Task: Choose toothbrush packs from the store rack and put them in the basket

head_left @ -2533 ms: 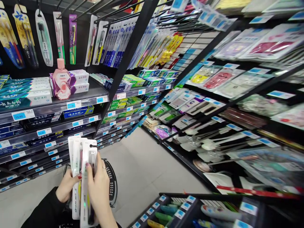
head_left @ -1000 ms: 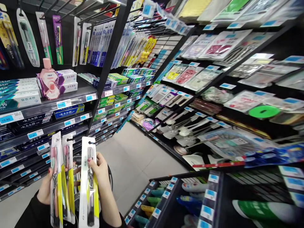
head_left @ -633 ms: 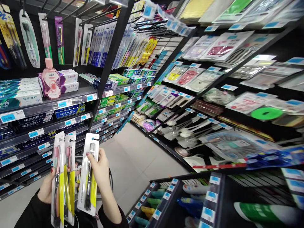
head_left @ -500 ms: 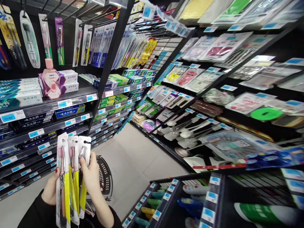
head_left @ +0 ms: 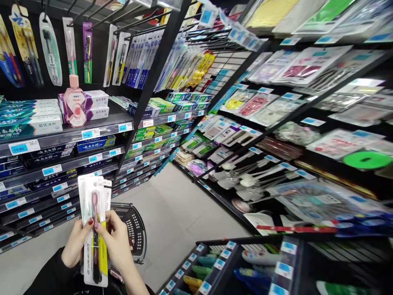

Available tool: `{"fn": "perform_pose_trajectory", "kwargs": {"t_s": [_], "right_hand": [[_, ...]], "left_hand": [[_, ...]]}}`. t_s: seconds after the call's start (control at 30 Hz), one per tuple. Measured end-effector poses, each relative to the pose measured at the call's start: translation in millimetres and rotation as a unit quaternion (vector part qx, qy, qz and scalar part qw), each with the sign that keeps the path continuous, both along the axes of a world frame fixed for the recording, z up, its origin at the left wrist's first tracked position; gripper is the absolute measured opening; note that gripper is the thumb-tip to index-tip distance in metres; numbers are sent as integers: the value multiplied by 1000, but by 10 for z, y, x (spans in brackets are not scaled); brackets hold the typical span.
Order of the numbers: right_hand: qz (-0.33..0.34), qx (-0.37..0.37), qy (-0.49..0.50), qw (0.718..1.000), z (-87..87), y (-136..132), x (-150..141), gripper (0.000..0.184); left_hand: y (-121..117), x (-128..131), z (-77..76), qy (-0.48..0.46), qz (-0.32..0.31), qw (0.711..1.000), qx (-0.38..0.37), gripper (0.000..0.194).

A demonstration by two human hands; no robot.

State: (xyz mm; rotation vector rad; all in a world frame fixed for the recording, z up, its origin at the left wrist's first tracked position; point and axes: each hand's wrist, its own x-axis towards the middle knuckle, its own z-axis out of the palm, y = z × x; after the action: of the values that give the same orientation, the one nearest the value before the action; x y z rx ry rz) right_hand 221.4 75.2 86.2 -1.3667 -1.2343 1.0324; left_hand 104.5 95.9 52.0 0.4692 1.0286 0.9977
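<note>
A stack of several packaged toothbrushes [head_left: 95,254] is upright between my hands, low in the left part of the view. The front pack is clear, with a pink brush head, a dark handle and a yellow edge; white card tops of the packs behind it stick out to both sides. My left hand [head_left: 75,241] grips the stack from the left, its red-nailed thumb on the front. From the right, my right hand [head_left: 118,237] closes round the packs, its thumb also pressed on the front. The fingers behind the packs are hidden.
A black basket [head_left: 139,229] stands on the floor [head_left: 172,200] behind my hands. At left, a shelf holds toothpaste boxes [head_left: 46,123] and a pink bottle [head_left: 73,102], below hanging toothbrushes [head_left: 50,49]. Kitchen utensils [head_left: 245,176] fill the right rack. A low bin unit [head_left: 215,258] is at front right.
The toothbrush packs, fanned out before, are now gathered into one stack with a front face towards me. My hands have come closer together, and the view has shifted slightly left.
</note>
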Motion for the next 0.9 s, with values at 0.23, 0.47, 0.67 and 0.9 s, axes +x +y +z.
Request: {"fn": "perform_pose_trajectory", "kwargs": {"t_s": [0.23, 0.47, 0.67, 0.9], "right_hand": [[-77, 19, 166, 983, -126, 45, 146, 21], [-53, -66, 380, 921, -127, 51, 380, 16], [53, -84, 544, 833, -381, 14, 443, 13], [7, -19, 587, 810, -225, 238, 426, 15]], "left_hand": [[62, -9, 69, 6, -43, 999, 29, 39], [107, -78, 155, -31, 11, 999, -19, 29], [98, -72, 153, -25, -5, 999, -28, 25], [99, -97, 160, -51, -17, 998, -39, 27]]}}
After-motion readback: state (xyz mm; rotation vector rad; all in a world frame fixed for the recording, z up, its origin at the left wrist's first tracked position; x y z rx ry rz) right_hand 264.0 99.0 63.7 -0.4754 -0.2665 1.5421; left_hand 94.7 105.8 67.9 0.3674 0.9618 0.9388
